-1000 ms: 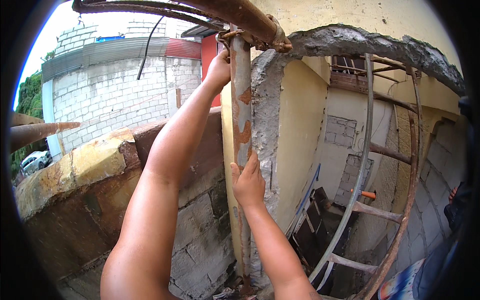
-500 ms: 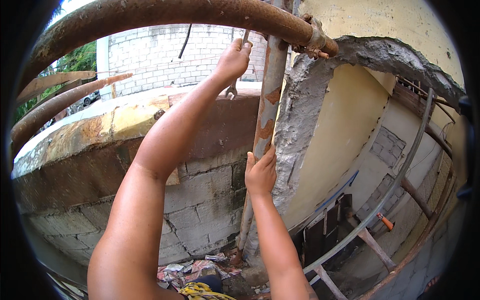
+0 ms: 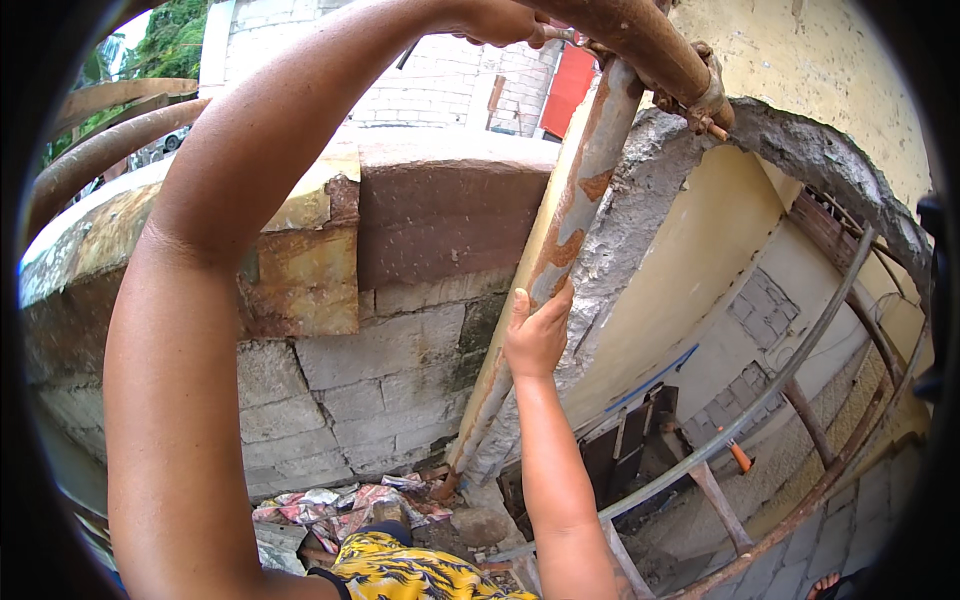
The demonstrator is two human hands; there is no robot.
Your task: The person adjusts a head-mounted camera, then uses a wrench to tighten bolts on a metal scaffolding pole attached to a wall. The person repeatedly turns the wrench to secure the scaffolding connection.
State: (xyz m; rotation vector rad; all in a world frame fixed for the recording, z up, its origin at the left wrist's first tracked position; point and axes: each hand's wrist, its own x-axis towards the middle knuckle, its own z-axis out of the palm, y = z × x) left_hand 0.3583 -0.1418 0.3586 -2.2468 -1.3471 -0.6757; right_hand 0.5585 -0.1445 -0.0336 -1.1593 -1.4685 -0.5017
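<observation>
My left hand [image 3: 500, 22] is raised at the top of the head view, its fingers closed round a wrench [image 3: 562, 35]. The wrench points right, its end at the joint where the rusty upright scaffold pipe [image 3: 584, 185] meets a horizontal pipe [image 3: 650, 45]. That joint is partly covered, so I cannot tell how the wrench sits on it. Lower down, my right hand [image 3: 538, 338] grips the upright pipe, thumb on its left side. A rusty clamp with a bolt [image 3: 708, 90] sits near the horizontal pipe's right end.
Behind the upright stands a block wall [image 3: 370, 400] topped with rusty metal sheet [image 3: 300, 275]. Broken concrete [image 3: 640, 190] edges an opening on the right. Below it lie a curved metal rail [image 3: 740, 430] and an orange-handled tool [image 3: 740, 457]. Crumpled sacks [image 3: 340, 505] cover ground below.
My left hand has moved up and right, bringing the wrench from hanging down to the pipe joint. The view has shifted; my right hand stays on the upright pipe.
</observation>
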